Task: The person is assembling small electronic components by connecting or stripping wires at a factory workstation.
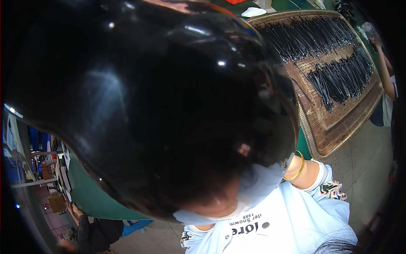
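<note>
A large glossy black curved thing (169, 106), very close to the camera, fills most of the head view. Bright lights and part of a person reflect in its surface; its kind I cannot make out. My right forearm (308, 174), wearing a gold bangle (300, 166), runs up behind its lower right edge, so my right hand is hidden. At the lower middle only my left sleeve (185, 238) and a bit of arm show; my left hand is hidden too. Whether either hand touches the black thing cannot be seen.
Brown perforated trays (338, 129) at the right hold two rows of thin black strips (342, 78) with shiny tips. A green tabletop (95, 186) shows at lower left, with another person's hands (74, 210) at its edge. Another person's arm (385, 70) is at far right.
</note>
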Available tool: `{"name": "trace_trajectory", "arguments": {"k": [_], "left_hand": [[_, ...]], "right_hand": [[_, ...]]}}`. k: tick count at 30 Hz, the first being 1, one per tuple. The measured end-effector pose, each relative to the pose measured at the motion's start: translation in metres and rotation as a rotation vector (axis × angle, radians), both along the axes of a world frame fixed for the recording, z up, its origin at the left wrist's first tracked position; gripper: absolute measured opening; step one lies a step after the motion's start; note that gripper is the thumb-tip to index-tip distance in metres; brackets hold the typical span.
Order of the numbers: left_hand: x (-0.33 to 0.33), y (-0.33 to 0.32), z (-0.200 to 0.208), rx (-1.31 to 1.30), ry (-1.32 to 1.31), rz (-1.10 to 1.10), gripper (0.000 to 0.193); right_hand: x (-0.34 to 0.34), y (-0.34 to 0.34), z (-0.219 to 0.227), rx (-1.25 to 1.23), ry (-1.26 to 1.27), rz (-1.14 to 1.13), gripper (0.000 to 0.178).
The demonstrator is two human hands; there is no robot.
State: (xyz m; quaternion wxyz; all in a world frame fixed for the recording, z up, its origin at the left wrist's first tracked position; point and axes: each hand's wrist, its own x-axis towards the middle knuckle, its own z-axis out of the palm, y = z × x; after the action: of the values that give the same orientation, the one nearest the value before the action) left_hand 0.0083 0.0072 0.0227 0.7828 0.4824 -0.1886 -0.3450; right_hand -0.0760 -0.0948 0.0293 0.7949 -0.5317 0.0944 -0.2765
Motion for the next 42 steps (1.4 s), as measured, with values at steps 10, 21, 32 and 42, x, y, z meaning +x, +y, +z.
{"name": "trace_trajectory", "arguments": {"k": [10, 21, 32, 42], "left_hand": [[0.004, 0.003, -0.002, -0.002, 0.009, -0.004, 0.015], [0.004, 0.001, -0.007, 0.0, -0.253, -0.033, 0.018], [0.001, -0.002, 0.002, 0.075, -0.175, -0.005, 0.023], [0.002, -0.002, 0.0, 0.041, -0.208, 0.004, 0.022]], "right_hand": [[0.004, 0.002, -0.009, 0.145, -0.087, -0.001, 0.011], [-0.003, -0.003, 0.004, -0.118, 0.089, 0.046, 0.013], [0.0, -0.002, 0.002, 0.058, 0.014, 0.038, 0.018], [0.001, 0.0, -0.001, 0.081, -0.033, 0.04, 0.016]]}}
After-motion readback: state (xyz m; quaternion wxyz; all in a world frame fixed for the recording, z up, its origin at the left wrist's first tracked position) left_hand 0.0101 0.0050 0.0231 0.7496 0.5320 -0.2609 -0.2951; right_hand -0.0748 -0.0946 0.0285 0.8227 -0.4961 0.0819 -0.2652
